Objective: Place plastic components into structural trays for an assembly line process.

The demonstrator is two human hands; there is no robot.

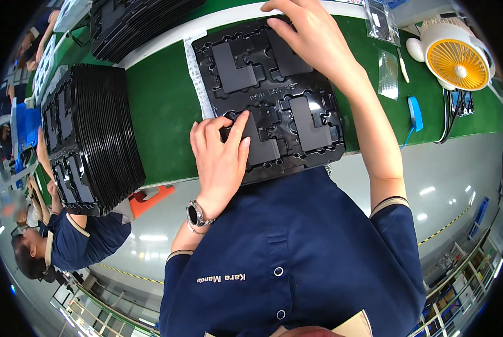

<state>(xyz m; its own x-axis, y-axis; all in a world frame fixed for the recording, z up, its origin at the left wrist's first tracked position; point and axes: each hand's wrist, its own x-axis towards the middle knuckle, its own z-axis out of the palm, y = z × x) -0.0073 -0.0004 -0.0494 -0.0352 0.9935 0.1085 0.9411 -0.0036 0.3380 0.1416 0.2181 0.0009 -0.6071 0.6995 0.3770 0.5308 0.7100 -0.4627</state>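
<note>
A black moulded plastic tray (271, 98) lies in front of me on the green table, its near edge at the table's front. Flat, dark grey L-shaped pieces sit in its pockets: one far left (232, 67), one far right (289, 56), one near right (309, 124) and one near left (261, 145). My left hand (220, 154), with a watch at its wrist, has its index finger and thumb on or beside the near-left piece, fingers apart. Reaching across the far-right corner, my right hand (313, 33) is open, fingers stretched toward the tray's far edge.
Tall stacks of black trays stand at left (108, 135) and far left (133, 25). At right are a white-and-yellow fan (458, 63), a blue clip-like item (414, 113), a white-handled tool (402, 66) and clear plastic bags (387, 76). A co-worker (77, 241) sits at left.
</note>
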